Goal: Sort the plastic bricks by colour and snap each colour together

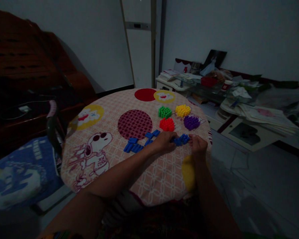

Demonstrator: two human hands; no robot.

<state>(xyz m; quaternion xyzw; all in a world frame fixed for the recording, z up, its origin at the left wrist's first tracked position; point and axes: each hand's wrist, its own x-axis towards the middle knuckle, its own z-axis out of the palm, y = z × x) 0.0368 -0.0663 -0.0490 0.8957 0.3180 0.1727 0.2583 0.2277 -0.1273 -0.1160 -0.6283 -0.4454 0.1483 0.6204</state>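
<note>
Right of centre in the frame, the small blue pieces (pixel 181 140) form a tight cluster on the round, cloth-covered bench (pixel 154 169), between the two hands. The left hand (pixel 166 142) curls at the cluster's left side, and the right hand (pixel 197 144) has its fingers bent at the right edge; whether either one grasps a piece I cannot tell (the picture is dark there). Just above them sit a red cluster (pixel 166 124), a green cluster (pixel 164 112), a yellow cluster (pixel 182 110) and a purple cluster (pixel 191 122), each apart from the others. Nearer the middle of the frame, flat blue pieces (pixel 133 146) lie loosely grouped beside the left forearm, partly over the cloth's dark patterned circle (pixel 135 123).
</note>
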